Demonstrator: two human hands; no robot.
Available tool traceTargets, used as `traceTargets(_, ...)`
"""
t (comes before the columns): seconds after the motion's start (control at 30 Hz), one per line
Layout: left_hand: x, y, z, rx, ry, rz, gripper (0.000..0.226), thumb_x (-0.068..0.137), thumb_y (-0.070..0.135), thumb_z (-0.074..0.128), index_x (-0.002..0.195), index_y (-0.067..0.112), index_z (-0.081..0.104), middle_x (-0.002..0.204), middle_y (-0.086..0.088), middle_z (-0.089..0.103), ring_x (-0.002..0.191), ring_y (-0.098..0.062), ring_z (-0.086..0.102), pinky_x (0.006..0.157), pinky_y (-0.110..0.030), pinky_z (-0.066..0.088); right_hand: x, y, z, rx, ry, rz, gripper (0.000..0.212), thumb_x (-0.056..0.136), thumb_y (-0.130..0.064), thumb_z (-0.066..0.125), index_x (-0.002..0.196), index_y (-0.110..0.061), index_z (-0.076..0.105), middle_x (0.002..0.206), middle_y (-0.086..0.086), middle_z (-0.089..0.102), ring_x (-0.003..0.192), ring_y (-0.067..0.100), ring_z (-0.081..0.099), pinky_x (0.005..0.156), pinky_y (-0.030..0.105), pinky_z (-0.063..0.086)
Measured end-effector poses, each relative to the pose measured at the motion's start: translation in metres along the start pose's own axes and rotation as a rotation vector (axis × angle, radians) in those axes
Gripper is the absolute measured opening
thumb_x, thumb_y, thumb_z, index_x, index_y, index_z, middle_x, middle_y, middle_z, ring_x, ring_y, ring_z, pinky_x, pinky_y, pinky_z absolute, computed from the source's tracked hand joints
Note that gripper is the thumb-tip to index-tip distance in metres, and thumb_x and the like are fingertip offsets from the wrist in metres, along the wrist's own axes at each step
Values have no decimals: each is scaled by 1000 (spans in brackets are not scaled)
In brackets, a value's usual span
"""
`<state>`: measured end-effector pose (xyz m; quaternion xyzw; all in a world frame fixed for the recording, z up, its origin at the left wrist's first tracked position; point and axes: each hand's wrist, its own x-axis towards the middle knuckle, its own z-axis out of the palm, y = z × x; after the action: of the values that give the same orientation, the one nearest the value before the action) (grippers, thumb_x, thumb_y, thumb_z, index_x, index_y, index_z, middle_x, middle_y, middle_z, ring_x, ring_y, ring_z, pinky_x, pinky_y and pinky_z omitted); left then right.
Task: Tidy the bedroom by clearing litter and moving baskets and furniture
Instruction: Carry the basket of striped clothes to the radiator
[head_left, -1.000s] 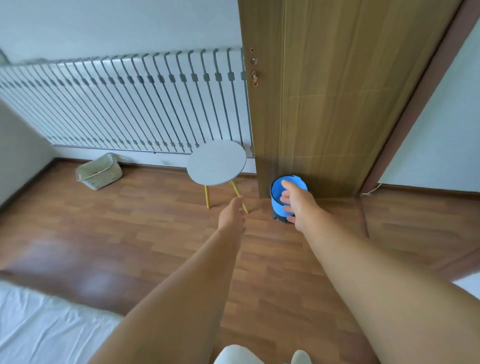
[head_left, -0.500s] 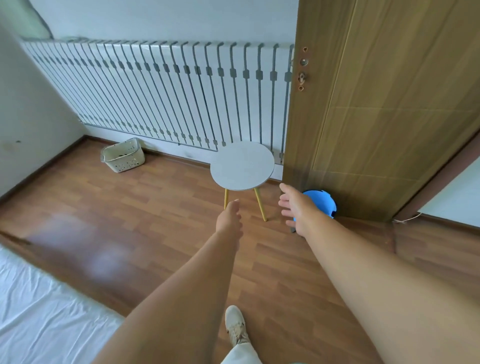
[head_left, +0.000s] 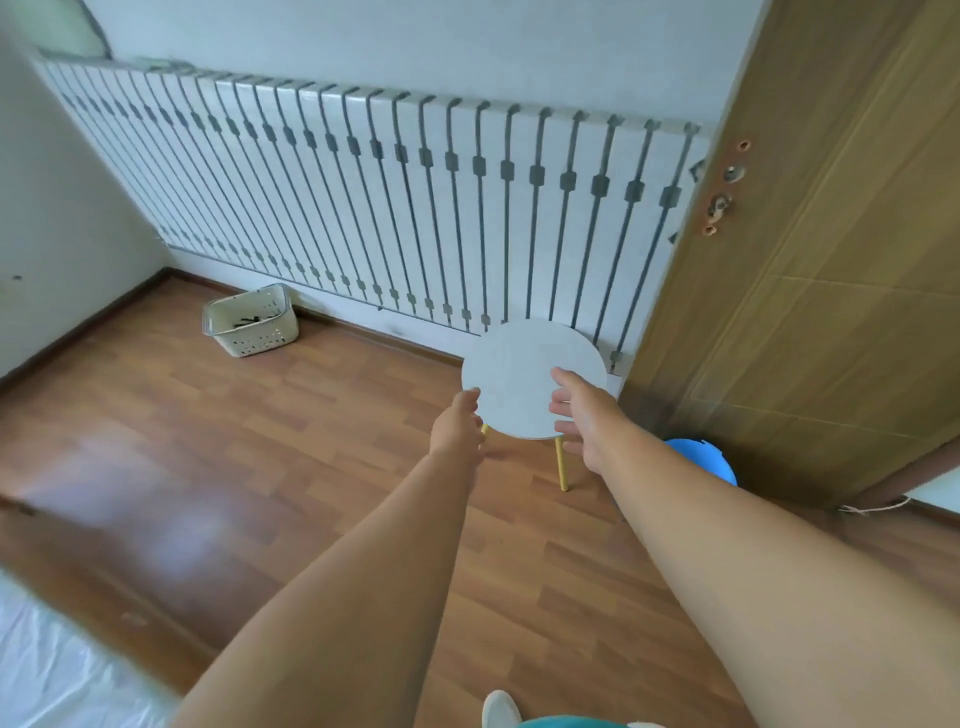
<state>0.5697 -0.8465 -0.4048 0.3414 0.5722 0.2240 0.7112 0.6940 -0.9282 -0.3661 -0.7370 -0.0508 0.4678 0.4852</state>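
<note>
You look to be starting the furniture step: your left hand (head_left: 457, 428) and right hand (head_left: 582, 415), both loose-fingered and empty, flank the round table (head_left: 519, 374) by the radiator (head_left: 363, 208), so next grip its rim evenly.

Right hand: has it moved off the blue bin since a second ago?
Yes. The right hand has left the blue bin by the door and gone left to the round table.

— What lines the far wall?
— A white slatted radiator cover (head_left: 395, 208), down to the wood floor (head_left: 208, 467).
— And right?
— A brown wooden door (head_left: 831, 260); white bedsheet (head_left: 52, 670) lower left.
</note>
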Motion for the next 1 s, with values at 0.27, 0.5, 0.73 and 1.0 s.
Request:
traceTargets(0.27, 60, 46, -118, -147, 206, 19, 36, 88, 48, 58, 106, 17, 65, 94, 0, 58, 80, -17, 52, 62, -28, 40, 35, -40, 139, -185, -201, -25, 49, 91, -54, 52, 116, -13, 60, 127, 4, 59, 118, 25, 52, 105, 44, 38)
traceTargets(0.5, 88, 68, -221, -298, 439, 25, 30, 83, 51, 60, 91, 23, 65, 86, 4, 59, 73, -16, 52, 65, -31, 41, 50, -49, 277, -401, -434, -18, 49, 90, -59, 50, 114, -16, 58, 131, 3, 57, 115, 24, 52, 96, 42, 38)
traceTargets(0.73, 125, 109, -300, -421, 643, 58, 23, 83, 46, 61, 79, 24, 62, 71, 4, 50, 57, -15, 42, 55, -28, 33, 74, -75, 398, -525, -630, -20, 50, 91, -54, 52, 115, -11, 62, 131, 7, 59, 126, 28, 52, 104, 45, 38)
traceTargets(1.0, 195, 202, -345, -484, 738, 88, 22, 87, 43, 58, 86, 22, 62, 75, 2, 47, 59, -14, 40, 56, -29, 31, 130, -154, 517, -538, -728, -31, 57, 91, -51, 53, 125, -6, 59, 133, 12, 58, 129, 34, 48, 108, 47, 36)
